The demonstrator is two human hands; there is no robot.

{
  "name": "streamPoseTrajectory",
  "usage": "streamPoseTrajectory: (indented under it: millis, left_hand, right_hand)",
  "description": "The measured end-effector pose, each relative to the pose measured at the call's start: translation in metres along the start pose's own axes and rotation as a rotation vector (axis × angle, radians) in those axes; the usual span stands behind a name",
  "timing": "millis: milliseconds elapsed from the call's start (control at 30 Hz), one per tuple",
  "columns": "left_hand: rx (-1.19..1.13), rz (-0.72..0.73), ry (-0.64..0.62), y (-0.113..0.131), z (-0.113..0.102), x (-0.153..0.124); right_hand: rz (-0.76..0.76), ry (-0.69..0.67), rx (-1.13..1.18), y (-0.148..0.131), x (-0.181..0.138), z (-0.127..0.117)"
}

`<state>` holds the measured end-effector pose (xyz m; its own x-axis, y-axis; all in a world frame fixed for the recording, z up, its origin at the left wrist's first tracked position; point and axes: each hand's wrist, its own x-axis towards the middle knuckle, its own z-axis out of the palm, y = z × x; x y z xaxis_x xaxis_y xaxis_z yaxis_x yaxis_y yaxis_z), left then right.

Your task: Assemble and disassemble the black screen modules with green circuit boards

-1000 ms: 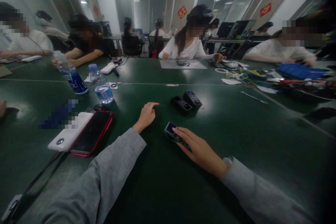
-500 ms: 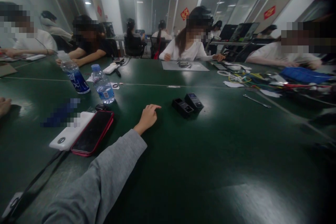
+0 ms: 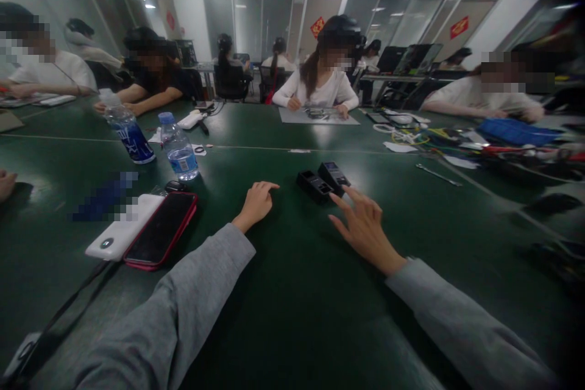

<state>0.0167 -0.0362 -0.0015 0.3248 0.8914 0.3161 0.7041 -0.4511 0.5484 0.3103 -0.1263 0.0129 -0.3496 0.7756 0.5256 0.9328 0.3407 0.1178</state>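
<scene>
Two small black box-shaped devices (image 3: 315,187) lie side by side on the green tabletop (image 3: 292,292), each with recesses or small windows on top. My right hand (image 3: 363,225) is at their near right side, thumb and fingers spread, with nothing in its grasp. Its fingertips overlap the near edge of the devices in view; whether they touch I cannot tell. To the left of the boxes my left hand (image 3: 256,202) rests on the table, index finger stretched out and the others loosely bent, holding nothing.
On the left are a phone in a red case (image 3: 162,228), a white power bank (image 3: 123,228) with a cable, and two water bottles (image 3: 180,155). A wrench (image 3: 439,175), tangled cables and a blue tray (image 3: 518,132) lie right. Several people sit around.
My right hand has come in from the right, up to the black devices. My left hand stays in place. The person opposite has drawn one hand in onto the grey sheet.
</scene>
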Motion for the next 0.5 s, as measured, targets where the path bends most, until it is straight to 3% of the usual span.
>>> streamPoseTrajectory:
  millis: [100,200,400,500]
  left_hand:
    - [0.004,-0.004,-0.006,0.0,0.0,0.0]
    - [0.013,-0.007,-0.016,0.0,0.0,0.0]
    - [0.004,-0.004,-0.016,0.001,-0.001,0.0]
    - [-0.013,0.001,-0.013,0.001,-0.001,0.0]
  right_hand:
    - [-0.019,0.0,0.059,-0.028,0.041,0.022]
    - [-0.007,-0.029,0.147,-0.032,0.055,0.034]
    - [0.198,0.069,0.189,-0.032,0.031,0.018]
    - [0.183,-0.011,0.248,-0.04,0.012,0.002]
